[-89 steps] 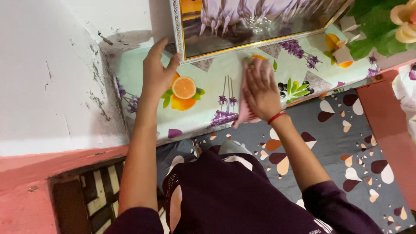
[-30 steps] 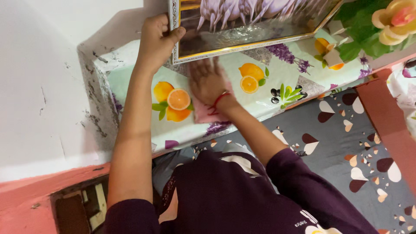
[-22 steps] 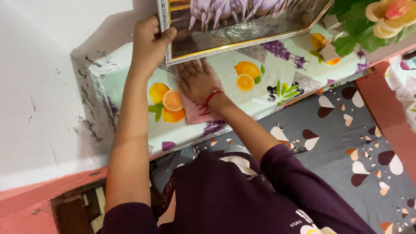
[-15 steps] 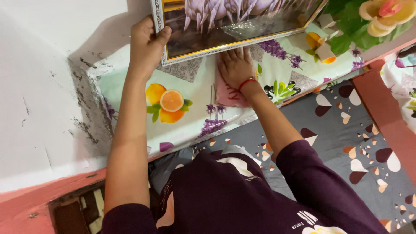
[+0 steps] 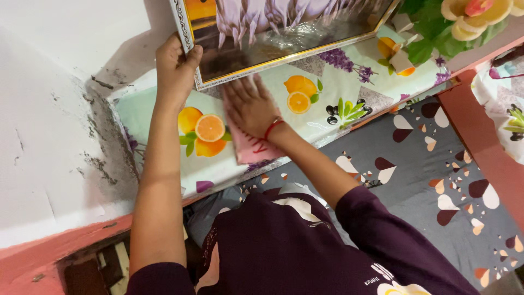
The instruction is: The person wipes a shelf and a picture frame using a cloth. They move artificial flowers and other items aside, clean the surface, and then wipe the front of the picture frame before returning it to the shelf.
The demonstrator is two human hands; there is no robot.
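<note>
The left hand (image 5: pixel 174 68) is clamped on the lower left corner of the framed picture (image 5: pixel 284 30), thumb over the patterned frame, fingers hidden behind it; the picture's top is cut off by the view's upper edge. Just right of it, the right hand (image 5: pixel 250 106) lies flat, fingers spread, pressing a pink cloth (image 5: pixel 252 148) onto the fruit-printed shelf cover (image 5: pixel 327 82). Most of the cloth is hidden under the palm; its lower end hangs past the shelf's front edge. Open cover stretches rightward toward the artificial flowers (image 5: pixel 464 22).

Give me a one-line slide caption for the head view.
Left hand tilts up a framed picture by its corner while the right hand presses a pink cloth flat on the fruit-print shelf cover.
</note>
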